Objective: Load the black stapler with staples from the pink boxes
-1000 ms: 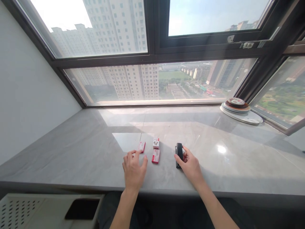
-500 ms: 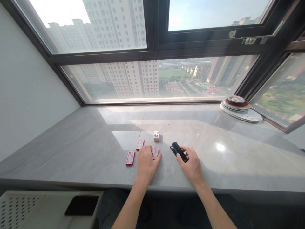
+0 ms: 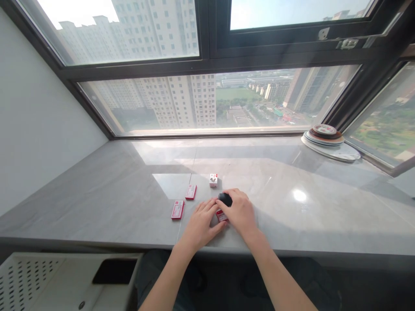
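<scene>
My right hand [image 3: 238, 211] is closed round a black stapler [image 3: 225, 199], of which only one rounded end shows past the fingers. Right below it, a small red-and-white box [image 3: 221, 216] lies between the thumb and fingers of my left hand [image 3: 202, 222]. The two hands meet over this box, and part of it is hidden. To the left, two flat red-and-white boxes lie on the counter, one nearer [image 3: 177, 210] and one farther [image 3: 191, 192]. Behind the hands stands a small white box with a dark picture [image 3: 213, 180].
The grey counter [image 3: 113, 190] runs along a dark-framed window [image 3: 207, 65]. A stack of plates [image 3: 330, 142] stands at its far right corner. Below the front edge at left are a pale perforated surface [image 3: 65, 276] and a dark flat rectangle [image 3: 114, 271].
My right hand has moved left with the stapler, up against my left hand. The small box by my left hand has shifted right and nearer. The view has tilted slightly.
</scene>
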`<state>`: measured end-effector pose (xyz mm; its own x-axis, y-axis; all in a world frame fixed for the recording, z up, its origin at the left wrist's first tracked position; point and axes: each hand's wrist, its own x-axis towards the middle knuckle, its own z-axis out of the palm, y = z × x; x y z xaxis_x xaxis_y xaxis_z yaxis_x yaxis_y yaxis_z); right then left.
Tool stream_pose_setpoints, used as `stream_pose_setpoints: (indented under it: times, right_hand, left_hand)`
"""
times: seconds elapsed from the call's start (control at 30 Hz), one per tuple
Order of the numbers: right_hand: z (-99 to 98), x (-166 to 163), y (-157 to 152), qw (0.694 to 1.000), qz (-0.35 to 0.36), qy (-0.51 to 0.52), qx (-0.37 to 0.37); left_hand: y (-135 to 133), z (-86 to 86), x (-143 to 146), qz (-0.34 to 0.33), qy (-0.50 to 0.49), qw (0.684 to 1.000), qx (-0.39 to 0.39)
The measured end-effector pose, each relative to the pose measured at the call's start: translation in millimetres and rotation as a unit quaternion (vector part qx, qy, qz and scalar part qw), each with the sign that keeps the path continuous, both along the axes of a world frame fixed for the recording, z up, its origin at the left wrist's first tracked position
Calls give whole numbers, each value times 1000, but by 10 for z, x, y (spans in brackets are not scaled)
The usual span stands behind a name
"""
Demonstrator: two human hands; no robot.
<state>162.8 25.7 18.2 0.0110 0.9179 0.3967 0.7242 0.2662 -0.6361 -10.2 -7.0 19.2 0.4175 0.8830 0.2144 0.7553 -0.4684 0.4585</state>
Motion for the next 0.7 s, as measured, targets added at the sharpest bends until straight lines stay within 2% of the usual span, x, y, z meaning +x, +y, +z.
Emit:
stream_pose_setpoints:
  times: [0.17,0.23,0.3,0.37,0.43,0.5,0.53,0.6,0.7]
  right_hand:
    - [56,-118,11,998,-49,46,2]
    - [114,-74,35,991,-63,117,-10]
    - [144,15,70,970,-75,228,-31]
    - [118,146,106,927,-75,364,-47]
    - [39,317,125,864,-76,494,-56]
    - [-65,527,110,805,-86,582,-76]
    - [-113,642,89,786,-91,604,-95]
    - [-185,865,19,778,-93,603,-145]
    - [-214,1085,-126,816,-99,524,-222]
  left_hand:
    - [-17,-61,-31,-1,-10,1000,15]
    - [-10,-94,-34,6,-16,1000,16]
    - [-2,-118,-38,19,-23,999,16]
    - [1,-124,-42,28,-29,999,17]
    - [-6,-111,-43,32,-35,999,19]
    - [-20,-87,-44,32,-40,998,19]
    - [-27,-76,-44,32,-42,998,19]
    - [-37,-59,-47,30,-46,998,14]
    - [-34,-60,-54,32,-57,998,0]
